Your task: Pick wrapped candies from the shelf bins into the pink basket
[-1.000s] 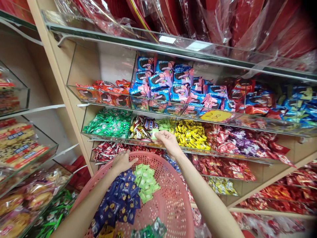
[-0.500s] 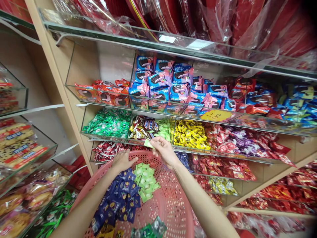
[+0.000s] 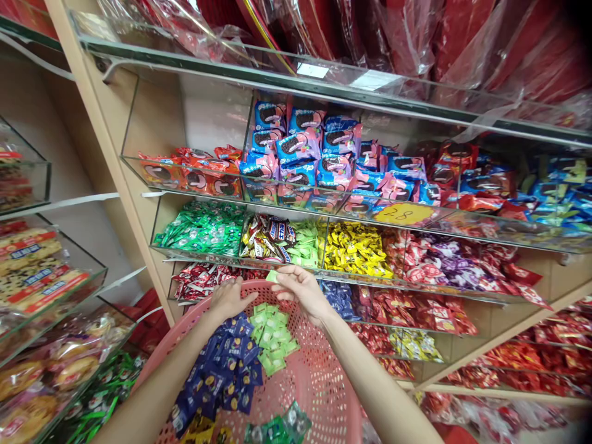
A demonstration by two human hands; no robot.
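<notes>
A pink perforated basket [image 3: 319, 382] fills the lower middle of the head view. My left hand [image 3: 229, 300] grips its far rim. Inside lie dark blue candy packets [image 3: 226, 370], a pile of light green packets [image 3: 272, 336] and a few clear green ones [image 3: 277, 430] near the front. My right hand [image 3: 300, 291] hovers over the basket's far rim and pinches one light green candy packet [image 3: 272, 275] between thumb and fingers. Just beyond it is the shelf bin of the same light green candies [image 3: 306, 242].
Glass-fronted shelves hold green candies [image 3: 203, 228], mixed chocolate bars [image 3: 266, 237], yellow candies [image 3: 356, 248], red and purple candies [image 3: 444, 262] and cookie packs [image 3: 300, 154] above. A yellow price tag [image 3: 401, 214] reads 28. Bins of wrapped biscuits [image 3: 32, 265] stand at left.
My right hand has drawn back from the light green candy bin, down toward the basket, carrying one green packet. My left hand has stayed on the rim.
</notes>
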